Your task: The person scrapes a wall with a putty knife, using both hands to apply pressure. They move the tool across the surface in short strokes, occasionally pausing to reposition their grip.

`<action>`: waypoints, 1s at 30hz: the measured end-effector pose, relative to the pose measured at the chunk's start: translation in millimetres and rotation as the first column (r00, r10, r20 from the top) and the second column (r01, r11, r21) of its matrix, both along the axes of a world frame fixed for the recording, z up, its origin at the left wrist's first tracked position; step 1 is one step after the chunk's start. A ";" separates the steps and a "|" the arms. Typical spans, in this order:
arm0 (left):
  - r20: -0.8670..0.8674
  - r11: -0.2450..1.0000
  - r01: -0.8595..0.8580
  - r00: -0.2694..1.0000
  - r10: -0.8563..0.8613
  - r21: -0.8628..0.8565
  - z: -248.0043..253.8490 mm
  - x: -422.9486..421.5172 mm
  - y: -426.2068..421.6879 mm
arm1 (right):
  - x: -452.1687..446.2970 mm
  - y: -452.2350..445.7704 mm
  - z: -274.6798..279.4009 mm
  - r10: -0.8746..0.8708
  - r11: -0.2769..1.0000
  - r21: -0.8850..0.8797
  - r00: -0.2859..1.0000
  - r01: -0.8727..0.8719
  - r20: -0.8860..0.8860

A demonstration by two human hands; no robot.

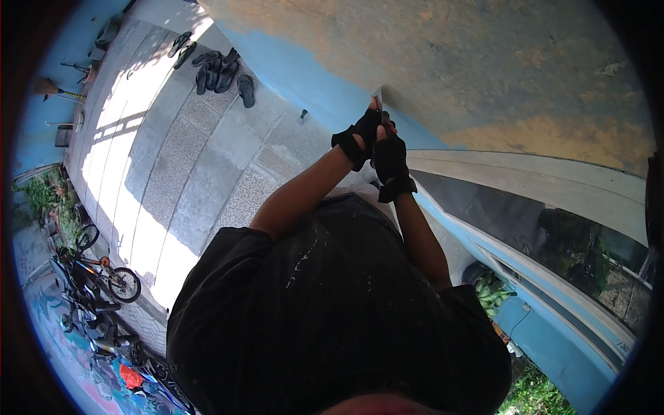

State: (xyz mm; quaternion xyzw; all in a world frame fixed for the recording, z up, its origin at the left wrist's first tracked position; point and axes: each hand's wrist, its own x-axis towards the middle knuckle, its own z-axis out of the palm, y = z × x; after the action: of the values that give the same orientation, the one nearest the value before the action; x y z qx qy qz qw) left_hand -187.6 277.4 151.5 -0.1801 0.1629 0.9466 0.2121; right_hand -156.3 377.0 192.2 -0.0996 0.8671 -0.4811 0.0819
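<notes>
Both my hands wear black fingerless gloves and are close together in front of the wall [443,69]. What looks like a scraper [377,95], with a flat metal blade, points up from between them and meets the wall's surface or comes very near it. My right hand [391,155] is closed around the scraper's lower part, thumb up. My left hand [365,131] is closed against it from the left, with fingertips up by the blade. The gloves hide most of the handle. The wall is patchy brown and ochre above a band of light blue.
A window frame [526,169] with dark glass runs along the right. Several black sandals [218,72] lie on the paved floor [207,159] at upper left. A bicycle [107,277] and motorbikes [90,318] stand at lower left. Plants [491,294] grow at lower right.
</notes>
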 end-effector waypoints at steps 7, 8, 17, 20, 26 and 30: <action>0.031 0.999 0.036 0.999 -0.036 0.002 14.4 5.5 4.5 | 8.2 4.3 -0.7 -0.085 0.991 -0.105 0.995 0.079 -0.057; 0.032 0.999 0.044 0.999 -0.044 0.004 13.8 4.9 2.6 | 1.0 -2.3 1.8 -0.058 0.988 -0.139 0.996 0.067 0.069; 0.044 0.999 0.034 0.998 -0.034 -0.011 1.1 0.4 -4.6 | 10.1 -10.9 31.2 -0.070 0.988 -0.127 0.986 0.090 0.153; 0.045 0.999 -0.005 0.999 0.007 -0.039 -7.2 -7.9 -17.0 | -3.4 -21.1 5.5 -0.070 0.992 -0.093 0.993 0.079 0.098; -0.041 0.996 0.082 0.996 -0.081 0.028 -20.4 -8.8 -13.1 | 9.6 -14.8 29.3 -0.031 0.990 -0.122 0.962 0.066 0.270; 0.036 0.998 0.024 0.999 -0.022 -0.053 -5.7 -8.0 -21.2 | -9.7 -22.6 -2.9 -0.051 0.988 -0.130 0.974 0.082 0.220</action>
State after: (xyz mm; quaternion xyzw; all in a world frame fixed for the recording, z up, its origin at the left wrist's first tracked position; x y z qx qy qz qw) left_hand -195.6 256.1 145.7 -0.2007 0.1865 0.9360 0.2210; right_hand -166.0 354.4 189.3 -0.0230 0.8204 -0.5506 0.1524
